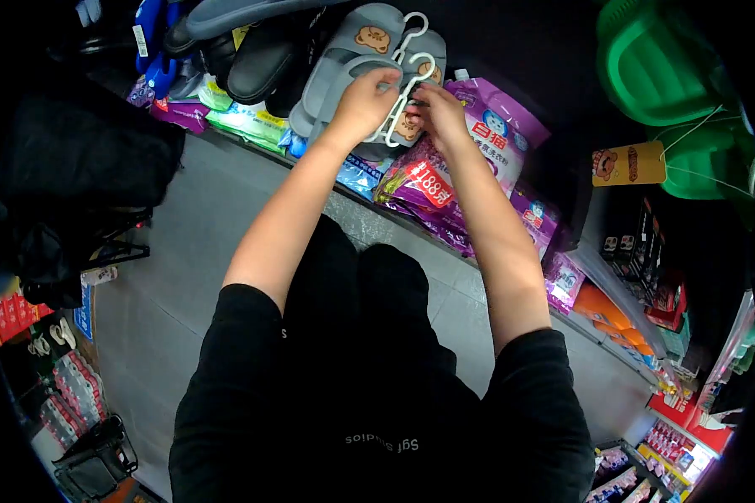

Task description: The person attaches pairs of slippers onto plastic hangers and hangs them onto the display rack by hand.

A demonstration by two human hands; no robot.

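Working at white hangers [400, 107] on gray slippers [335, 63]: hands [365, 106] (purple washing-powder bags [499, 152] alongside).

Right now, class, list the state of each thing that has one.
White hangers: hooks unattached.
Grey bear slippers: overlapping, bears visible.
Left hand: fingers curled at hangers; grip unclear.
Right hand: fingers bent; grip unclear.
Purple laundry powder bag: label outward, seal unclear.
Yellow bear tag: on thin cord.

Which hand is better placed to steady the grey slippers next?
Probably the left hand: it's over the grey slippers, left of the white hangers. The right hand is on the hangers' other side, beside the purple bag.
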